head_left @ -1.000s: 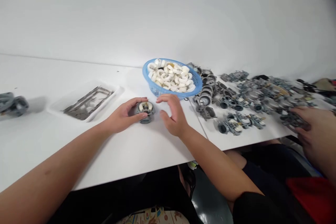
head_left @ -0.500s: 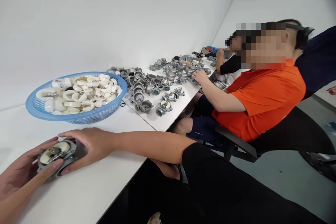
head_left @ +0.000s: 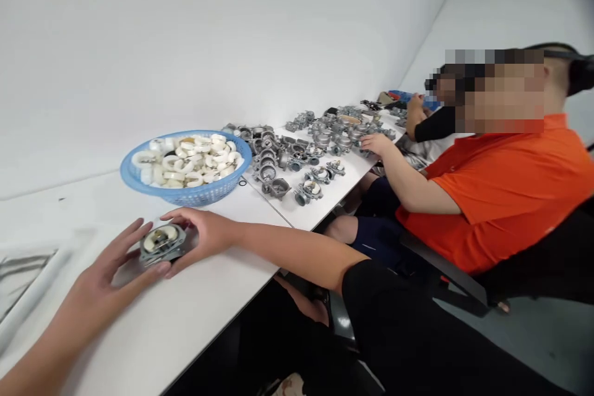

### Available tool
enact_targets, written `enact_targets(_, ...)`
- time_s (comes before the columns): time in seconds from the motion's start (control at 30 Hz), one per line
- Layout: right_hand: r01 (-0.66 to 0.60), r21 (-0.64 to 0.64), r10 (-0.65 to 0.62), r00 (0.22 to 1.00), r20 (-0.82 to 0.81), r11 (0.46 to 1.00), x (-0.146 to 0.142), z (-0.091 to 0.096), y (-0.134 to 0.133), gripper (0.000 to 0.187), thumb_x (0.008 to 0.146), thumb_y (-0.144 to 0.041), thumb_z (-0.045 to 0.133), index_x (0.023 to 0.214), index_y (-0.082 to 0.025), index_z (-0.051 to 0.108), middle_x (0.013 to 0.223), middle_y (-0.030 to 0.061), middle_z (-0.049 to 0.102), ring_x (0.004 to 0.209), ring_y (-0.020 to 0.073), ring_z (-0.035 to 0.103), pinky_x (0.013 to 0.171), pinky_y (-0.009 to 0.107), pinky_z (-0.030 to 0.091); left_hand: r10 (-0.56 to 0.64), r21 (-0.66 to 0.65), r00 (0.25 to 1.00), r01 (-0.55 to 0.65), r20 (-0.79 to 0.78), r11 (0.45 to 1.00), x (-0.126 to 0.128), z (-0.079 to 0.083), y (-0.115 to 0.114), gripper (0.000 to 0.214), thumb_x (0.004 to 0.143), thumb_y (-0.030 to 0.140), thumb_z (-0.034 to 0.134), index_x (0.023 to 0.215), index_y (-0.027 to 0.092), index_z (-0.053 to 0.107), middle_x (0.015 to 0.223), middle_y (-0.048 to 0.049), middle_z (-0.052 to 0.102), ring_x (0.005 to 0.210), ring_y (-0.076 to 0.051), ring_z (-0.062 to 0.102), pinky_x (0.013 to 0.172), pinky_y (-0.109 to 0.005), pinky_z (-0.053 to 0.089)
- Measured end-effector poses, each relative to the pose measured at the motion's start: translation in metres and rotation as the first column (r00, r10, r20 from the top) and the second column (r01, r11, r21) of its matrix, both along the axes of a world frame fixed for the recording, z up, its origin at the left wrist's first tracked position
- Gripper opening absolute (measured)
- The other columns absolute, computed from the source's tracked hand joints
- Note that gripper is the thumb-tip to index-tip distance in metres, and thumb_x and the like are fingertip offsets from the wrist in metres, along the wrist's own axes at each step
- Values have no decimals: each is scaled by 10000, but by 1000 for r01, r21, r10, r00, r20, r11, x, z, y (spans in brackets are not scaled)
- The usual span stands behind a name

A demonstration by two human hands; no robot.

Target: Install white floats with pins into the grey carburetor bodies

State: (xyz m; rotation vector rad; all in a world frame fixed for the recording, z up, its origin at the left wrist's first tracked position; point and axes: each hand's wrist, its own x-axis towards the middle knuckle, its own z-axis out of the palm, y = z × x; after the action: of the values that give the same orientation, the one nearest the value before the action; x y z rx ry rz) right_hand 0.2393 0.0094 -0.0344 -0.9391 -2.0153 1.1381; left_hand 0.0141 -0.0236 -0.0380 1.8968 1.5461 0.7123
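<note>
A grey metal carburettor body [head_left: 161,244] with a white float on top rests on the white table [head_left: 153,328]. My left hand [head_left: 104,275] grips it from the near left, fingers curled round its edge. My right hand [head_left: 204,232] holds its right side, fingers wrapped over the top. Just behind stands a blue plastic basket [head_left: 185,193] full of white ring-shaped floats [head_left: 190,158].
Several grey carburettor parts [head_left: 297,158] cover the table to the right of the basket. A person in an orange shirt [head_left: 501,185] sits there on a black chair, a hand [head_left: 378,143] among the parts. A clear tray [head_left: 23,272] lies at the far left.
The view swung right to take in the seated people, then back a little left. Both my hands have closed on the carburettor body, the right one moving onto it.
</note>
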Motion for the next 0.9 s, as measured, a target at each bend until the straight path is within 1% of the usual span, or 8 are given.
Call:
enact_targets(0.1,-136,-75,139,990,36,988,3,6,4,958,497,-405,979,1322,-253,516,1318,60,599,1203,253,586,1001,313,482,59,-112,994,-48,91,993,15,20,-16,894,610,706,739,1420,440,470,1377,25,624,1284,-353,579,1110,-538,450)
enact_targets(0.2,-155,-74,161,983,83,985,3,11,3,816,489,-407,974,1169,-224,562,1201,45,643,1110,257,619,928,324,504,69,-136,986,-49,149,990,20,28,-23,924,615,636,773,1445,374,465,1415,-19,594,1343,-338,524,1163,-523,389)
enact_targets(0.33,-64,-99,71,995,65,993,3,8,-1,801,475,-392,970,1137,-211,557,1134,45,654,1049,261,629,861,346,522,35,-151,975,-1,219,989,14,24,-19,1072,622,631,789,1536,288,346,1443,-120,565,1378,-368,480,1171,-562,354)
enact_targets(0.43,-61,-110,65,997,31,992,3,5,-2,803,479,-397,968,1140,-201,555,1126,51,649,1046,257,625,868,359,525,-27,-161,972,66,235,985,7,19,-12,1117,614,634,811,1548,268,322,1438,-144,568,1378,-371,481,1156,-553,381)
enact_targets(0.57,-69,-93,67,997,-26,993,3,1,-2,810,482,-416,966,1137,-180,552,1089,61,646,1018,251,626,857,361,530,-86,-152,968,124,234,981,3,19,-8,1061,629,623,817,1516,223,395,1433,-161,569,1371,-377,489,1140,-522,424)
enact_targets(0.67,-55,-78,50,997,-62,995,3,2,-2,798,498,-429,961,1133,-173,552,1090,75,645,1025,252,622,868,367,527,-123,-137,954,165,272,977,3,22,-9,961,650,615,810,1459,211,486,1392,-132,611,1356,-370,507,1145,-491,431)
enact_targets(0.8,-64,-62,60,996,-73,996,4,9,-3,802,498,-424,965,1142,-173,558,1103,82,645,1038,254,622,886,366,527,-176,-126,902,243,395,962,1,20,-9,970,654,576,831,1467,187,472,1370,-131,628,1344,-348,524,1134,-464,446)
enact_targets(0.9,-51,26,52,997,-52,998,5,17,-7,771,539,-435,951,1156,-174,569,1112,80,635,1038,250,616,892,364,520,-260,-88,844,337,469,937,-3,13,-4,978,662,608,817,1466,181,459,1383,-151,613,1302,-358,559,1091,-481,475)
